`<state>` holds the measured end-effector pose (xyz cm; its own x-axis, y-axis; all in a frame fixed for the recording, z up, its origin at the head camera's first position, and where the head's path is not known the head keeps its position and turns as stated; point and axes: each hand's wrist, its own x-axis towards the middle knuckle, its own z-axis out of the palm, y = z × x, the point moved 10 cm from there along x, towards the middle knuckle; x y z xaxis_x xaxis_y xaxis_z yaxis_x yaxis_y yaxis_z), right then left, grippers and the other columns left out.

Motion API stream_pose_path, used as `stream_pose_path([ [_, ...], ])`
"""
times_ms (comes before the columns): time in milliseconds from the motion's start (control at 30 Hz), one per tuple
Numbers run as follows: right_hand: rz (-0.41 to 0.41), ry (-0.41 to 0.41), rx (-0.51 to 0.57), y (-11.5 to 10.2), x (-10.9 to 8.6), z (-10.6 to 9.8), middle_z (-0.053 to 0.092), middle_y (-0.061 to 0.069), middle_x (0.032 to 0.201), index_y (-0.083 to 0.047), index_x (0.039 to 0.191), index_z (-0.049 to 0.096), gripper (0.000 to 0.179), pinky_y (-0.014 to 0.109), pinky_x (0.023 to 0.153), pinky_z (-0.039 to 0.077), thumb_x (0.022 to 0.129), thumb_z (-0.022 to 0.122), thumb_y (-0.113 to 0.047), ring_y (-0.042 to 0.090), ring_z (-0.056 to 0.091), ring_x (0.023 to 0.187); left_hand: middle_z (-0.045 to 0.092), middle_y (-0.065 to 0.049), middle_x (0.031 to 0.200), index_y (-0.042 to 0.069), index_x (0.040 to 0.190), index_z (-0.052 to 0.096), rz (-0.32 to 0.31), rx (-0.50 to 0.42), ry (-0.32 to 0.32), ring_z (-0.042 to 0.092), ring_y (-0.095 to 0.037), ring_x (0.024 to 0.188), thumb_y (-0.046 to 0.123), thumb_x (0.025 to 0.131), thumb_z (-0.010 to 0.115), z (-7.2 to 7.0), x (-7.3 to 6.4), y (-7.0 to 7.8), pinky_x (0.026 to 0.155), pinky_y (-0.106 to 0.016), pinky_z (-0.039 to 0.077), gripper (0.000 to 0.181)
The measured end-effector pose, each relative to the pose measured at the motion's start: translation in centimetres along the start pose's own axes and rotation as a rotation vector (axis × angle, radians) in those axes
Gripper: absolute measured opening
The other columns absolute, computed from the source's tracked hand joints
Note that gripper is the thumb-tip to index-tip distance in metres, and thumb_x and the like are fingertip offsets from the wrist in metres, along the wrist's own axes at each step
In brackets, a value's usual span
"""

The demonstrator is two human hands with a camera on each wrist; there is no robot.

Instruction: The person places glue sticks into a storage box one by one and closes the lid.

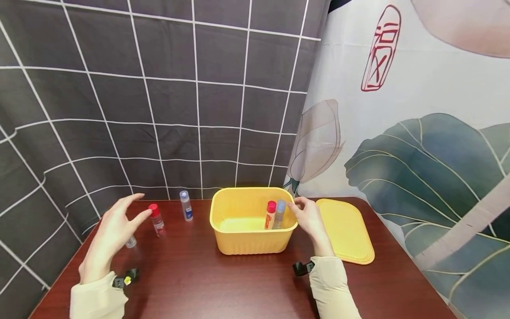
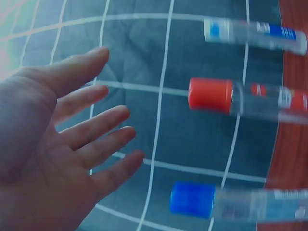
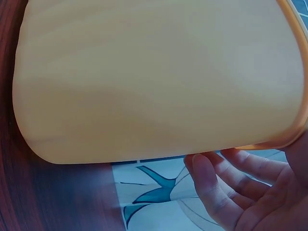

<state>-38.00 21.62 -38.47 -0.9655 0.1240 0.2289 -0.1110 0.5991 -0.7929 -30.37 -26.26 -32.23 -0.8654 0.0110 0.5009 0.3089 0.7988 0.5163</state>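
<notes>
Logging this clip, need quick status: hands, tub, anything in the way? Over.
Left hand empty, near red-capped bottle. Right hand at yellow tub, right side. Two bottles inside. Lid off to the right, not blocking tub.

You have a dark grey cloth [image 1: 167, 102] with white lines making squares, hanging behind the red-brown desk [image 1: 215, 288]. To your right you can see a white cloth [image 1: 430, 88] with a big blue-green leaf [image 1: 398, 150], a pale pink flower bud [image 1: 316, 137] and a tall red stamp mark [image 1: 381, 48] on it. A pale stem [image 1: 462, 232] slants across the leaf, and a pink shape [image 1: 470, 26] shows up high.
</notes>
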Motion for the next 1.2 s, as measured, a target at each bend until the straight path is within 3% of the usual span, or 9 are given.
stream_pose_path([
  [100,-0.002,0.008,-0.01,0.0,0.0,-0.2,0.065,0.011,0.084,0.003,0.106,0.068,0.024,0.034,0.069,0.053,0.093,0.067,-0.017,0.024,0.06,0.076,0.049,-0.033,0.13,-0.003,0.132,0.051,-0.055,0.015,0.008,0.044,-0.051,0.119,0.022,0.091,0.07,-0.6,-0.2,-1.4,0.093,-0.066,0.034,0.051],
  [233,-0.003,0.001,-0.008,0.0,-0.1,-0.2,0.065,0.011,0.086,0.002,0.107,0.068,0.025,0.034,0.069,0.054,0.093,0.066,-0.019,0.024,0.06,0.077,0.048,-0.034,0.128,-0.003,0.132,0.05,-0.109,0.033,0.03,0.045,-0.052,0.115,0.023,0.093,0.068,-1.2,-0.7,-3.0,0.092,-0.067,0.035,0.051],
  [400,0.0,-0.001,-0.003,0.0,-0.1,-0.1,0.066,0.011,0.087,0.002,0.107,0.068,0.025,0.036,0.071,0.055,0.094,0.066,-0.019,0.024,0.061,0.078,0.05,-0.035,0.12,-0.006,0.129,0.052,-0.132,0.05,0.057,0.049,-0.048,0.1,0.017,0.092,0.068,-1.5,-1.5,-4.4,0.086,-0.064,0.04,0.046],
  [533,0.002,0.0,-0.005,0.0,-0.1,-0.1,0.067,0.011,0.088,0.002,0.107,0.068,0.025,0.037,0.072,0.055,0.094,0.066,-0.02,0.024,0.062,0.078,0.05,-0.036,0.12,-0.008,0.127,0.052,-0.158,0.061,0.043,0.048,-0.051,0.105,0.016,0.092,0.067,-1.3,-1.8,-5.5,0.088,-0.066,0.038,0.045],
  [733,0.011,-0.007,0.007,0.0,-0.1,0.0,0.066,0.011,0.088,0.002,0.108,0.068,0.026,0.036,0.071,0.055,0.094,0.065,-0.02,0.024,0.062,0.078,0.053,-0.038,0.115,-0.008,0.124,0.054,-0.168,0.079,0.031,0.052,-0.053,0.105,0.013,0.092,0.067,-1.1,-2.1,-6.5,0.087,-0.064,0.04,0.041],
  [933,0.005,-0.008,0.003,0.1,0.0,-0.1,0.066,0.011,0.087,0.001,0.107,0.068,0.025,0.035,0.07,0.054,0.094,0.065,-0.02,0.024,0.061,0.078,0.055,-0.04,0.117,-0.008,0.125,0.053,-0.236,0.052,0.002,0.057,-0.054,0.104,0.016,0.095,0.065,-0.7,-2.4,-7.7,0.086,-0.063,0.043,0.041],
  [1200,0.014,-0.009,0.008,0.3,0.0,-0.1,0.065,0.011,0.088,0.001,0.108,0.068,0.025,0.035,0.07,0.055,0.094,0.066,-0.019,0.023,0.06,0.076,0.054,-0.042,0.115,-0.008,0.125,0.052,-0.259,0.056,-0.005,0.056,-0.055,0.102,0.013,0.094,0.065,-0.2,-2.6,-8.2,0.085,-0.064,0.044,0.039],
])
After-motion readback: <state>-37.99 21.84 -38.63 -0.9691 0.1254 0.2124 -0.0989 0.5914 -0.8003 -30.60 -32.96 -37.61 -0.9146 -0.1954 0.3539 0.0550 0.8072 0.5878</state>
